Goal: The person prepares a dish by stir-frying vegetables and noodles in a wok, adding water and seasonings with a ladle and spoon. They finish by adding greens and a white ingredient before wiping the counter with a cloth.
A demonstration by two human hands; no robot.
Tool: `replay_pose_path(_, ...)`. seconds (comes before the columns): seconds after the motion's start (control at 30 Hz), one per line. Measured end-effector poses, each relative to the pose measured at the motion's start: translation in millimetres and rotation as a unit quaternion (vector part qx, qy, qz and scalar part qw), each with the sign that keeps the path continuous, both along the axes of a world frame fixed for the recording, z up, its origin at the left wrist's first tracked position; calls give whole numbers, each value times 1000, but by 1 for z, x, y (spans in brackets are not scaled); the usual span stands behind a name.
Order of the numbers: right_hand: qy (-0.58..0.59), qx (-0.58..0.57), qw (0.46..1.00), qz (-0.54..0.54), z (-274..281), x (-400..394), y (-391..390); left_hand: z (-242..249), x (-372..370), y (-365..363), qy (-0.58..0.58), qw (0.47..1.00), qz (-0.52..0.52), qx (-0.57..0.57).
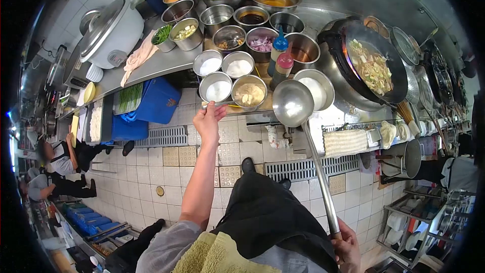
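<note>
My right hand (346, 247) is wrapped round the end of a long-handled steel ladle (293, 103). The ladle's bowl is raised beside a steel bowl of white powder (317, 91). At the counter's front edge, my left hand (209, 121) pinches the thin metal handle of what looks like a spoon (222, 104). That handle leads toward a steel bowl of pale yellow seasoning (249, 94), where its far end is hard to make out. White granules fill the neighbouring small bowl (218, 89). Sliced food lies in a wok (371, 65) on the stove, with flame at its rim.
Blue-capped (279, 43) and red-capped (284, 60) squeeze bottles stand among the bowls. Chopped red onion (261, 44) is behind them. A rice cooker (108, 33) and blue bin (159, 101) are at left. Other people (65, 151) work at far left; another person (457, 172) is at right.
</note>
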State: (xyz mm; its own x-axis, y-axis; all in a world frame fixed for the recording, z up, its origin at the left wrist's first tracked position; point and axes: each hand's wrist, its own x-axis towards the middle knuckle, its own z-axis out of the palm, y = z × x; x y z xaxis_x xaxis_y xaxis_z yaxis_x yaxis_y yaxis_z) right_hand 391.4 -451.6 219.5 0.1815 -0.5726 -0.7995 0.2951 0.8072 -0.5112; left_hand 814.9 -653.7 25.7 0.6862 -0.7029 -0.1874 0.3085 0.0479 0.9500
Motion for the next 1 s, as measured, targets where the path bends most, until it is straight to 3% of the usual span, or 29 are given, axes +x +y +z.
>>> replay_pose_path(0.6, 25, -30, 999, -9, -4, 23, -1, 3, 12, -3, 35, 999, 9, 24)
replay_pose_path(0.73, 24, -41, 999, 7, -10, 23, -2, 50, -5, -1, 35, 999, -10, -15)
replay_pose_path(0.83, 19, -36, 999, 2, -11, 27, -5, 66, -18, -6, -14, 998, -46, -50)
replay_pose_path(1.0, 60, -25, 998, 23, -5, 31, -8, 16, -11, -19, -149, 988, -44, 3)
